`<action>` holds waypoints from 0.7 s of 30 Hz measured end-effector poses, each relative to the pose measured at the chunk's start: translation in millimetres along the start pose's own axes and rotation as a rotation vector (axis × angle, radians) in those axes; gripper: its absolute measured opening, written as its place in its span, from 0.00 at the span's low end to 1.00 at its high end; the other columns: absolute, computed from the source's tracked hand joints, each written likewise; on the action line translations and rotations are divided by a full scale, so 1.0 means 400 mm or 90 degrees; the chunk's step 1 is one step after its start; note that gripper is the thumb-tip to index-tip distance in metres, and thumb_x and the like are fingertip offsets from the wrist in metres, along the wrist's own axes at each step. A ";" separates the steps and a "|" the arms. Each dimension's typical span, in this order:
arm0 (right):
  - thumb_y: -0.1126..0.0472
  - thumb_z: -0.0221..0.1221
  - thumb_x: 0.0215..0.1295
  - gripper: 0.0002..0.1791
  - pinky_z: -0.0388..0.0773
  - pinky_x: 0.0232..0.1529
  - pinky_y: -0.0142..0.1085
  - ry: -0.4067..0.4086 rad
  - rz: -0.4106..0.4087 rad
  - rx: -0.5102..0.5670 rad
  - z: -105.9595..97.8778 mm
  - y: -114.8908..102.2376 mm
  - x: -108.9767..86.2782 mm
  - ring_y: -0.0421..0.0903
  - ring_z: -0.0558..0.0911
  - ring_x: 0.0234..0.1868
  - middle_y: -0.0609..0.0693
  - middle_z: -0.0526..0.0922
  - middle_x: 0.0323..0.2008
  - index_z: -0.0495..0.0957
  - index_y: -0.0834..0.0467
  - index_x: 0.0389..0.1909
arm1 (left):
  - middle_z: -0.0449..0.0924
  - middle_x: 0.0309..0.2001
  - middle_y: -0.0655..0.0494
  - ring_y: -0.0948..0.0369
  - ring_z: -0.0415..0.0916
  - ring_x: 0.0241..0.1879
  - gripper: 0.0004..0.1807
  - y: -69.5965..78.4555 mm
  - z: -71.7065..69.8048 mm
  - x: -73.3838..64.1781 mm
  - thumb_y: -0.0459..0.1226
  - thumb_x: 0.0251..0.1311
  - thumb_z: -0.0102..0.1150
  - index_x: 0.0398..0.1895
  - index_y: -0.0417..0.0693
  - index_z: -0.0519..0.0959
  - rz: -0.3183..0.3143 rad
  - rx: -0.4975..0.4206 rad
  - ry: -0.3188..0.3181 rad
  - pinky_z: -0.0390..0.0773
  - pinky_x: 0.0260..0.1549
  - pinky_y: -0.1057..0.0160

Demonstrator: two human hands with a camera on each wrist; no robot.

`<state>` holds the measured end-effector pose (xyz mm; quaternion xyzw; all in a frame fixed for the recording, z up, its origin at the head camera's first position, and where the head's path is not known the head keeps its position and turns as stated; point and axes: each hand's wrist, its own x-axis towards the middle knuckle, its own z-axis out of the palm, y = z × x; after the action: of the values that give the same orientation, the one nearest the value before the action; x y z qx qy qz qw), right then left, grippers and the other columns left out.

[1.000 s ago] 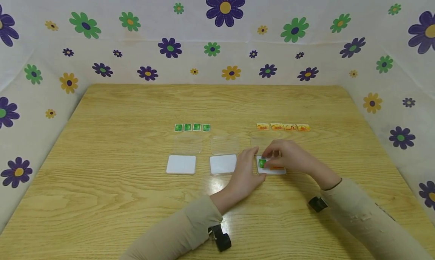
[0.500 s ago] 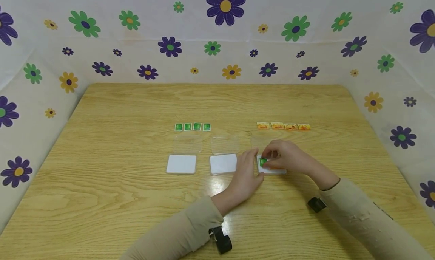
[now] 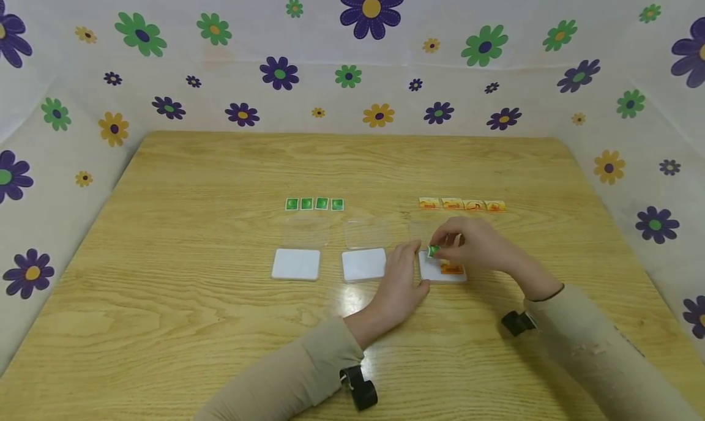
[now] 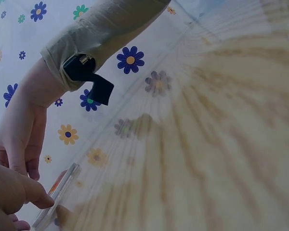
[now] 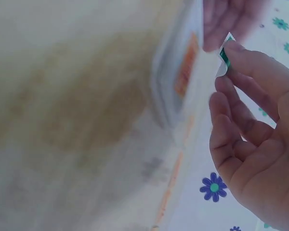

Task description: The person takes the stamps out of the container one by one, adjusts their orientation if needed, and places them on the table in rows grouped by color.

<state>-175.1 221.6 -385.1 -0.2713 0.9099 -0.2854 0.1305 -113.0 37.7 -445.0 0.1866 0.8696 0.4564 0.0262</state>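
Note:
Between thumb and fingertips, my right hand [image 3: 473,243] pinches a small green stamp [image 3: 433,250]; its serrated edge and curling white underside show in the right wrist view. The stamp [image 5: 225,57] is lifted over the upper left of the rightmost flat white case [image 3: 432,273]. An orange stamp [image 3: 452,268] lies on that case's right part. My left hand [image 3: 399,283] holds the case at its left end, fingers at the far corner and thumb at the near one. In the left wrist view my left thumb [image 4: 36,193] touches the case's edge.
Two more white cases, the middle one [image 3: 363,265] and the left one [image 3: 295,264], lie in line. Clear plastic lids [image 3: 366,234] lie behind them. Farther back are a row of green stamps [image 3: 306,204] and a row of orange stamps [image 3: 451,204].
The right hand has raised the green stamp off the rightmost case, moving it slightly away and tilting it. More of the orange stamp shows now. The left hand stays at the case.

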 end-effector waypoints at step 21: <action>0.63 0.66 0.58 0.13 0.78 0.45 0.40 -0.022 0.074 0.172 -0.102 0.034 0.169 0.53 0.78 0.45 0.57 0.75 0.42 0.73 0.63 0.39 | 0.61 0.62 0.44 0.52 0.57 0.63 0.34 0.002 -0.009 -0.004 0.29 0.60 0.60 0.67 0.34 0.57 -0.005 -0.010 -0.034 0.62 0.62 0.61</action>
<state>-252.2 210.8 -365.9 -0.2028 0.8750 -0.3925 0.1981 -112.1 34.9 -442.4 0.1947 0.8660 0.4577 0.0524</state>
